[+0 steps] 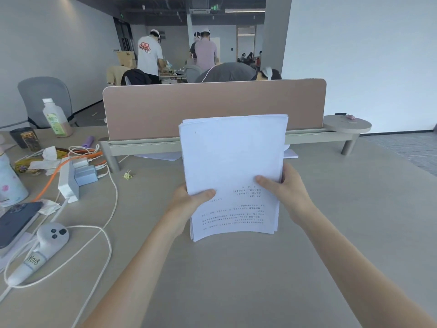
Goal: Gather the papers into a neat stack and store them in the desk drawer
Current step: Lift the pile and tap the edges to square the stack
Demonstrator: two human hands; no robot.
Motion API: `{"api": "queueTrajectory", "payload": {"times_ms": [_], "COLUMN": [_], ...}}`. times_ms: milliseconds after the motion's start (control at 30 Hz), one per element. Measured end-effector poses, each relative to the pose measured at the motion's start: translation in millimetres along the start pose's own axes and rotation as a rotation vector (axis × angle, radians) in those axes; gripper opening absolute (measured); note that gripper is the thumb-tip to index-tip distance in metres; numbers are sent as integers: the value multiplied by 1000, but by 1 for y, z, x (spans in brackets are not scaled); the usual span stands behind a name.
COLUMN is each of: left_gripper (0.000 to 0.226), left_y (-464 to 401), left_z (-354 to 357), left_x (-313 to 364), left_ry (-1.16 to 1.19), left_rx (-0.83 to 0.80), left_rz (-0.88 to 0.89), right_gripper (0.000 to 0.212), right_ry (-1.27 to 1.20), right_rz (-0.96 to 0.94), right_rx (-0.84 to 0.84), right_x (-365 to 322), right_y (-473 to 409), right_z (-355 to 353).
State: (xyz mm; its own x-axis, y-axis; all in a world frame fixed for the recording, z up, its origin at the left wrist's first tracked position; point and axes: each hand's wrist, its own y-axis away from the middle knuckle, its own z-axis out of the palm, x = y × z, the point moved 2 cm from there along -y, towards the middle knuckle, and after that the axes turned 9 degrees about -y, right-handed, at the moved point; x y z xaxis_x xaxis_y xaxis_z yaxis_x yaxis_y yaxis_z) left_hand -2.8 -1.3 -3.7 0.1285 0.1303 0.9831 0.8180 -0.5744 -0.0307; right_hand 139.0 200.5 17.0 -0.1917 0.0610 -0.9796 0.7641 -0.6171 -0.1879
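A stack of white printed papers (pixel 233 166) stands upright in front of me, its bottom edge resting on or just above the beige desk (pixel 236 280). My left hand (pixel 189 202) grips its lower left side with the thumb across the front page. My right hand (pixel 287 190) holds the right side in the same way. The sheets are roughly squared, with slightly uneven edges at the top and bottom. Behind the stack, a loose sheet (pixel 290 153) lies flat under the divider rail and another sheet (pixel 160 156) shows to the left. No drawer is in view.
A pink divider panel (pixel 165 107) on a rail closes the far edge. The left side holds a bottle (pixel 56 118), a power strip (pixel 68 179) with chargers and cables, a phone (pixel 16 221), a white controller (pixel 42 247) and a gold binder clip (pixel 127 175). People stand beyond the divider.
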Motion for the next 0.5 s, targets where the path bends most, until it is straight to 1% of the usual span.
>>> {"api": "queueTrajectory", "payload": {"times_ms": [67,167,233,367,433,500], "left_gripper": [20,17,16,14,18,25], "left_y": [0,1,1,3,4,4], "left_z": [1,4,9,13,11,9], "left_x": [-10,-11,-8,2,6,7], "left_ry": [-60,-86,-67,76,145,183], "left_rx": [-4,47,105,170,172,167], "left_rz": [3,31,48,105,117,129], "right_gripper": [35,28,30,40,43,41], "right_ry": [39,48,39,-20,-54,-63], "right_rz": [37,32,14,-70,-118,-161], "right_rx": [-12,2,11,14,19,51], "right_x": [14,22,22,16,11,7], "right_y": [2,2,3,8,9,8], "right_z": [-3,-3,0,7,7,7]}}
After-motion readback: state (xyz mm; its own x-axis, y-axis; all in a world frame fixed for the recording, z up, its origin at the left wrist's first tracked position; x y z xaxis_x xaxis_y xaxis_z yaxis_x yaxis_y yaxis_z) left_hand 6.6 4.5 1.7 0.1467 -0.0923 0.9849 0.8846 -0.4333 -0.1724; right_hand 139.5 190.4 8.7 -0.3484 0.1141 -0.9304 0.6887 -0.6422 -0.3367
